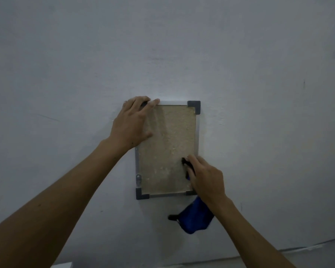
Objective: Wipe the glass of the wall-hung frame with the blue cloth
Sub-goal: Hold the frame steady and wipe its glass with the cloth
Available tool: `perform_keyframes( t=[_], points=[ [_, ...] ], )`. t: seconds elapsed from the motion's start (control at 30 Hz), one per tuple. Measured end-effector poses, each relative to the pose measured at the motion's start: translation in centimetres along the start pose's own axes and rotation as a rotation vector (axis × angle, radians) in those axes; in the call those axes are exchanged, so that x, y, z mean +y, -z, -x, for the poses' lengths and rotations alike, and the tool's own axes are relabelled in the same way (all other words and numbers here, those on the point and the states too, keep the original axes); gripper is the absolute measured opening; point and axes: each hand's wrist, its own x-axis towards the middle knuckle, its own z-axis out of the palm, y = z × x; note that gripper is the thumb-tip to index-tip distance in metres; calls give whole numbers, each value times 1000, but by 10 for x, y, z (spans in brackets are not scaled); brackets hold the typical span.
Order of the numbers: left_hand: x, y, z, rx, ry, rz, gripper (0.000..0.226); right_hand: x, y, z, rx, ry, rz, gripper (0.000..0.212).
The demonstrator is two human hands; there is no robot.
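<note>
Left hand (132, 120) lies flat over the frame (193, 106) top-left corner, hiding it. Right hand (204, 176) grips the blue cloth (196, 217) at the glass (168, 147) lower right — bottom-right corner covered, cloth tail hanging below.

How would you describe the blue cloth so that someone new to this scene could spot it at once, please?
On the pale wall hangs a single upright frame with dark corner pieces. At its lower right corner, the right hand presses the blue cloth to the glass, and most of it dangles below the frame. It is the only vivid blue thing here.
</note>
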Motion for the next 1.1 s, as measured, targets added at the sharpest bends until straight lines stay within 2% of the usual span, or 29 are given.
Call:
perform_keyframes(
  t=[0.07, 0.23, 0.3, 0.37, 0.47, 0.57, 0.67, 0.73, 0.83, 0.9, 0.93, 1.03, 1.1],
  points=[
    [1, -1, 0, 5, -1, -1, 97, -13, -6, -3, 5, -2, -18, 9],
    [-2, -1, -1, 3, -4, -7, 97, -31, -16, -10, -129, 135, -18, 14],
    [-3, -2, -1, 7, -3, -3, 97, -18, -10, -8, -88, 79, 5, 13],
    [-3, -3, -1, 7, 2, 0, 96, -6, -7, -1, 30, -53, 5, 14],
    [-1, -5, -2, 17, 13, 18, 95, -16, -16, 4, 123, -185, -7, 13],
    [-2, -6, -3, 21, 9, 6, 96, -45, -31, 0, 64, -171, -85, 17],
    [-4, -6, -2, 25, 3, 1, 96, -44, -28, -2, -13, -126, -69, 20],
    [-3, -6, -2, 25, 5, -1, 96, -31, -22, 2, 19, -239, -42, 21],
    [-1, -7, -2, 23, 14, 4, 96, -33, -25, 6, 144, -506, -66, 19],
    [0, -7, -2, 17, 12, 3, 96, -50, -33, 3, 134, -604, -113, 20],
    [0, -7, -2, 14, 11, 2, 96, -60, -36, 1, 93, -593, -125, 23],
    [-3, -6, -2, 7, 12, 9, 97, -69, -38, 6, -31, -341, -62, 33],
    [-4, -6, -2, 13, 10, 17, 98, -55, -30, 10, -22, -347, -26, 30]
  ],
)
